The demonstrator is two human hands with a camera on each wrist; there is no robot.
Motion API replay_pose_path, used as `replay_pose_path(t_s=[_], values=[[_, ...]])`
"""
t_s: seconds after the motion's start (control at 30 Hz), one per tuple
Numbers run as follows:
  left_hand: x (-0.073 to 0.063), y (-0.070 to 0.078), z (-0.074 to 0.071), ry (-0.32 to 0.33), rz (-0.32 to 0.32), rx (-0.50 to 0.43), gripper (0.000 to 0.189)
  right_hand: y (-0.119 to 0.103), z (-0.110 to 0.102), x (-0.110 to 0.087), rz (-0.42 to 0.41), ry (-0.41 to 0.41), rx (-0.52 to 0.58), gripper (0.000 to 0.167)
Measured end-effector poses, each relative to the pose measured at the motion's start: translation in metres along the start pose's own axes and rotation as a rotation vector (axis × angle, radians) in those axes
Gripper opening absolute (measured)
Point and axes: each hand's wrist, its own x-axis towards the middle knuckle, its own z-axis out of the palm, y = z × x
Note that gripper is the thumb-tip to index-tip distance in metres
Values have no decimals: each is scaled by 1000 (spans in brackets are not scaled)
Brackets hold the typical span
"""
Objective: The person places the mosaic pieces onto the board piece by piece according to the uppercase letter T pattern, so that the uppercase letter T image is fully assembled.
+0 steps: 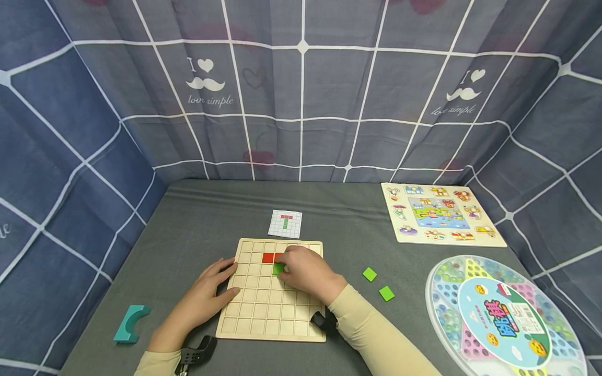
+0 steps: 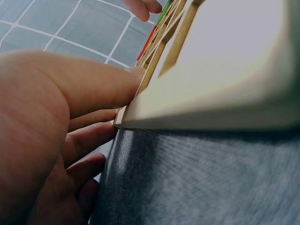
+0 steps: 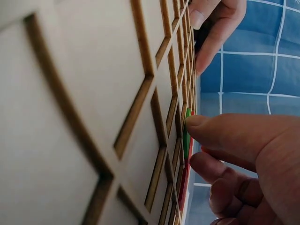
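Note:
A wooden grid board (image 1: 263, 313) lies in front of me, with red tiles (image 1: 267, 257) near its far side. Just below them sits a green square tile (image 1: 278, 269). My right hand (image 1: 305, 269) reaches over the board from the right and pinches this green tile with curled fingers. In the right wrist view its thumb tip is right at the green tile (image 3: 188, 133). My left hand (image 1: 202, 297) rests against the board's left edge, fingers spread, its thumb (image 2: 110, 86) touching the edge in the left wrist view. The right hand hides part of the red row.
Beyond the board lies a pattern card (image 1: 293, 230) with a red-and-green T. Two loose green tiles (image 1: 369, 274) lie to the right. Farther right are a picture puzzle board (image 1: 435, 237) and a round board-game set (image 1: 442, 318). A teal arch block (image 1: 126, 329) lies at left.

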Motion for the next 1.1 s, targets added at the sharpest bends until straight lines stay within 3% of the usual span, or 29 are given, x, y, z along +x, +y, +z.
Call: replay_pose_path(t_s=[0.23, 0.47, 1.1], values=[[0, 2, 0, 15, 16, 5, 60, 2, -1, -5, -10, 12, 14, 18], [0, 2, -1, 11, 18, 0, 60, 15, -9, -23, 18, 67, 75, 19], [0, -2, 0, -3, 12, -8, 61, 66, -34, -102, 310, 166, 74, 39]])
